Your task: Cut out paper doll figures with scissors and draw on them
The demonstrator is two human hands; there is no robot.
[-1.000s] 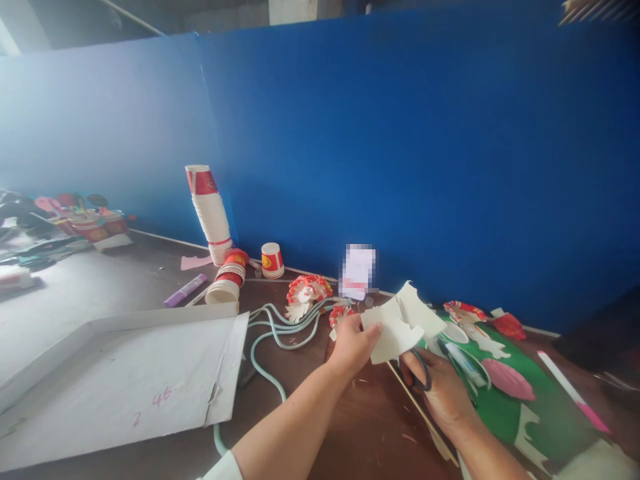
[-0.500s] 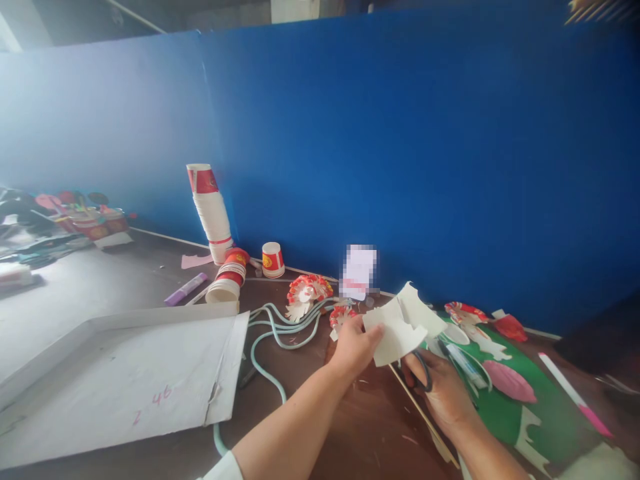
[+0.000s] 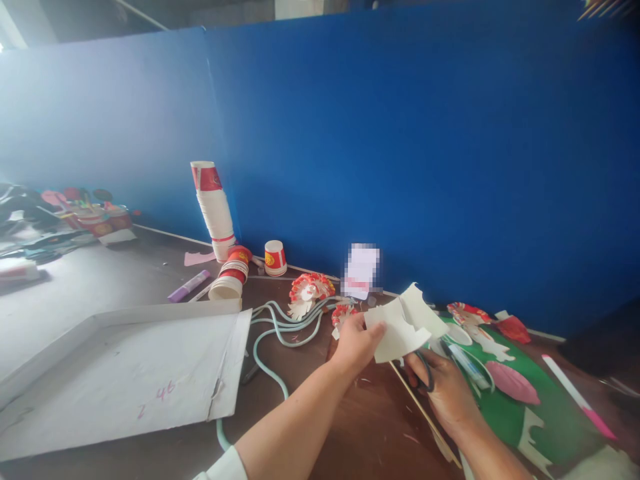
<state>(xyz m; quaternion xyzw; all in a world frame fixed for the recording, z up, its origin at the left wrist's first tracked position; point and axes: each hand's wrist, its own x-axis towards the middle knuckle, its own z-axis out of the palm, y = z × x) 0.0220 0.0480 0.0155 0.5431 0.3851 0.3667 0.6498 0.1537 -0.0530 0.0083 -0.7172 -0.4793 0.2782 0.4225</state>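
Observation:
My left hand (image 3: 356, 343) pinches a cream sheet of paper (image 3: 397, 330) at its left edge, thumb on top. The sheet has a ragged, curved outline and a slit running in from the far side. My right hand (image 3: 445, 387) is closed around the dark handles of a pair of scissors (image 3: 424, 371). The scissor blades are hidden behind the paper. Below the sheet, a thin wooden stick (image 3: 420, 407) lies slantwise on the table between my forearms. Close to my right hand lies a blue-and-white tube (image 3: 469, 365).
A white cardboard tray (image 3: 165, 373) is on the left. Stacked paper cups (image 3: 215, 213), a single cup (image 3: 275, 258) and a fringed red cup piece (image 3: 311, 290) stand near the blue partition (image 3: 400, 133). A pale cable (image 3: 270, 363) curls mid-table. Right: a green sheet (image 3: 520, 393) and a marker (image 3: 577, 393).
The view has shifted slightly, so everything sits a little further right. Both hands keep their grip on the paper and the scissors, with hardly any other movement.

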